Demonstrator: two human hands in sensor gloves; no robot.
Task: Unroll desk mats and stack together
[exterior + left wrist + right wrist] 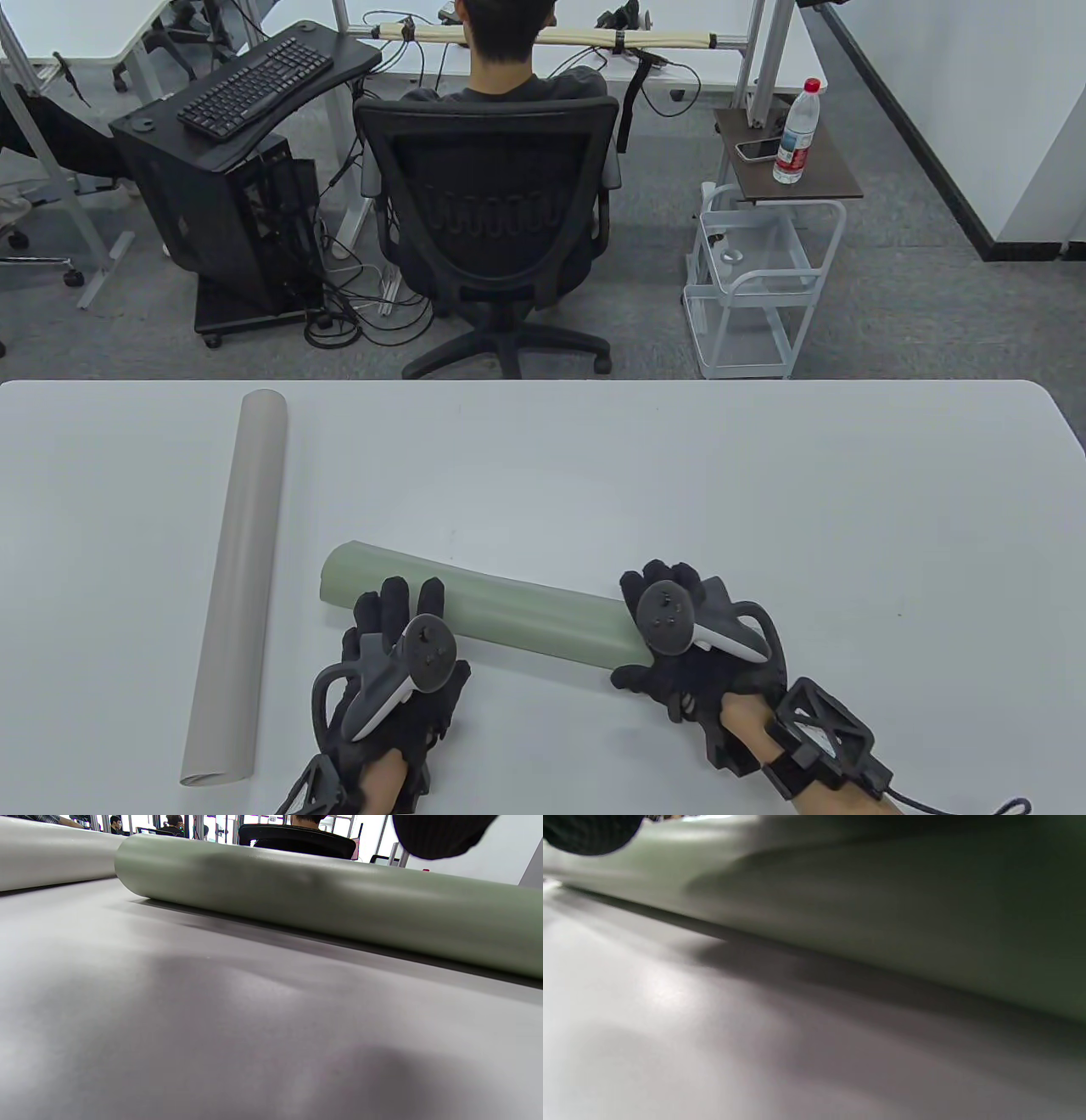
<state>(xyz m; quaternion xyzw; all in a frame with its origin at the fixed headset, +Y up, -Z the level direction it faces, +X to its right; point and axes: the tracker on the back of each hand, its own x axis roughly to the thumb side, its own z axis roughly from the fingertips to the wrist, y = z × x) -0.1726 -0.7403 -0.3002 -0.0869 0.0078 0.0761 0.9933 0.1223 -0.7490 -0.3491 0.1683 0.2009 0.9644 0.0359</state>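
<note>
**Inspector:** Where is the green roll lying relative to the hands?

**Assistant:** It is lying across the near part of the table, its long axis running left to right and slanting slightly toward the person at its right end. Both hands are sitting on it, well apart.

**Inspector:** Pose of each?

**Assistant:** The left hand is resting fingers-forward over the roll's left portion. The right hand is wrapping over the right end, fingers curling around it. How firmly either is gripping, I cannot tell.

**Inspector:** The other mat?

**Assistant:** The grey roll is lying untouched to the left, its axis running away from the person, nearer the left hand.

**Inspector:** Judgement?

**Assistant:** Unrolling is likely going away from the person, crosswise to the green roll's axis.
</note>
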